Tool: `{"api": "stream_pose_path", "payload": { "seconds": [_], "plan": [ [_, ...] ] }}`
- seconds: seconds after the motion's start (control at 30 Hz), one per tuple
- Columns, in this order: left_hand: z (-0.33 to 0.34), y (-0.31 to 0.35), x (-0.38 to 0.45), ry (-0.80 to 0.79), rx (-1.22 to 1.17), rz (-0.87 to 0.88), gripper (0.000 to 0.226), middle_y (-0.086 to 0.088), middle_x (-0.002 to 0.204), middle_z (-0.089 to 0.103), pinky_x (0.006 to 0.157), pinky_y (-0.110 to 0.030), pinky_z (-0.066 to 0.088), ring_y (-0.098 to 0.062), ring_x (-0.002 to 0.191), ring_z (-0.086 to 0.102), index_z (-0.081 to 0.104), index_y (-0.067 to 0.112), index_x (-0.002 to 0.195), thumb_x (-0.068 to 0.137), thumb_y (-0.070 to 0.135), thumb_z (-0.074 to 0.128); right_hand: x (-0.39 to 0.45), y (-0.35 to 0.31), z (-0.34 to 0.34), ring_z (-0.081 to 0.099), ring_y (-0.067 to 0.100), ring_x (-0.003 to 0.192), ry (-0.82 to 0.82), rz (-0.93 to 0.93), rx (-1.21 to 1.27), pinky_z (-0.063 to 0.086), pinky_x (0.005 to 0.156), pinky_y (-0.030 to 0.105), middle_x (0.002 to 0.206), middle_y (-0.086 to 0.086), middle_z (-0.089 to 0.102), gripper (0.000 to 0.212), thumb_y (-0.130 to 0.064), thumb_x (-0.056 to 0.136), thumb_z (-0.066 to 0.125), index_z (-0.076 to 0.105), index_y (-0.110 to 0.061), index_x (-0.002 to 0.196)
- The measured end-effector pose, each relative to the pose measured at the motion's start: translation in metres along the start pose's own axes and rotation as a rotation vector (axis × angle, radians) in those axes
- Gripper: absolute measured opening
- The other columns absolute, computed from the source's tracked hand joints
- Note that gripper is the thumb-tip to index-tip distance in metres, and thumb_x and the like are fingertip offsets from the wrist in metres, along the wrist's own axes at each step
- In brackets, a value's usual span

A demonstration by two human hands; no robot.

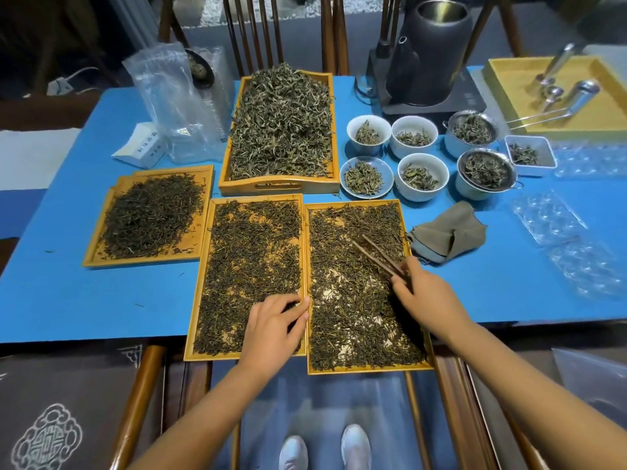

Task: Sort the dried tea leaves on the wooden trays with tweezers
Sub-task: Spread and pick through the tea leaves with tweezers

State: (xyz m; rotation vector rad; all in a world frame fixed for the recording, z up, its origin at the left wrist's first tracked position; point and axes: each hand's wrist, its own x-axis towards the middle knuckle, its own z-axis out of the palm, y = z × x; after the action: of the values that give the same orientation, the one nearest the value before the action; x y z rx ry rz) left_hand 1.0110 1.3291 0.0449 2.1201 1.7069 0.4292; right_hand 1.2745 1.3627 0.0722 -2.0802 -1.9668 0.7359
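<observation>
Two wooden trays lie side by side at the table's front, the middle tray [202,266] and the right tray [369,370], both strewn with dark dried tea leaves [342,320]. My right hand [425,295] holds brown wooden tweezers [377,254] over the right tray. Their two tips are parted and point up-left just above the leaves. My left hand [273,329] rests on the leaves at the middle tray's lower right, with bent fingers touching its right rim. A third tray [92,256] of dark leaves sits to the left.
A handled tray [278,188] heaped with greener leaves stands behind. Several bowls [368,134] and strainers [487,171] of leaves sit at right, near a grey cloth [451,235], a black kettle [437,49] and clear blister packs [546,215]. Plastic bags [173,96] stand at back left.
</observation>
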Motion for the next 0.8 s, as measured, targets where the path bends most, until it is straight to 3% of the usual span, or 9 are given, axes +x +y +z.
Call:
{"api": "stream_pose_path", "payload": {
  "seconds": [0.1,0.2,0.37,0.57,0.8],
  "plan": [
    [0.001,0.0,0.0,0.022,0.009,0.015,0.028,0.003,0.108,0.067,0.082,-0.034,0.034,-0.023,0.103,0.059,0.067,0.024,0.114,0.086,0.021,0.066,-0.005,-0.002,0.003,0.06,0.031,0.077,0.015,0.002,0.021,0.039,0.058,0.034,0.087,0.008,0.062,0.021,-0.032,0.096,0.043,0.042,-0.013,0.106],
    [0.001,0.0,0.0,0.024,0.023,0.02,0.028,0.002,0.109,0.066,0.083,-0.034,0.034,-0.023,0.105,0.058,0.067,0.025,0.115,0.086,0.021,0.065,-0.011,-0.002,0.003,0.059,0.03,0.074,0.061,0.018,0.057,0.037,0.056,0.034,0.08,0.003,0.058,0.022,-0.032,0.096,0.044,0.043,-0.015,0.108],
    [0.001,0.001,0.0,0.025,0.046,0.01,0.028,0.002,0.112,0.065,0.084,-0.035,0.035,-0.022,0.107,0.056,0.066,0.025,0.116,0.088,0.023,0.063,-0.03,0.0,0.011,0.058,0.026,0.072,-0.017,-0.024,0.051,0.036,0.057,0.034,0.079,0.0,0.058,0.02,-0.036,0.095,0.044,0.042,-0.019,0.104],
    [0.001,0.002,-0.001,0.015,0.077,0.006,0.028,0.003,0.113,0.065,0.087,-0.036,0.034,-0.02,0.109,0.055,0.065,0.025,0.117,0.09,0.026,0.059,-0.046,-0.001,0.02,0.062,0.029,0.078,-0.054,-0.061,0.024,0.048,0.065,0.038,0.087,0.005,0.065,0.02,-0.037,0.095,0.044,0.043,-0.019,0.105],
    [-0.003,0.005,0.004,0.019,0.114,0.019,0.024,0.003,0.111,0.064,0.089,-0.036,0.033,-0.02,0.109,0.054,0.069,0.022,0.111,0.089,0.025,0.06,-0.049,0.005,0.006,0.051,0.013,0.059,0.213,0.053,0.237,0.03,0.049,0.03,0.064,-0.008,0.054,0.015,-0.036,0.095,0.046,0.045,-0.024,0.103]
  ]
}}
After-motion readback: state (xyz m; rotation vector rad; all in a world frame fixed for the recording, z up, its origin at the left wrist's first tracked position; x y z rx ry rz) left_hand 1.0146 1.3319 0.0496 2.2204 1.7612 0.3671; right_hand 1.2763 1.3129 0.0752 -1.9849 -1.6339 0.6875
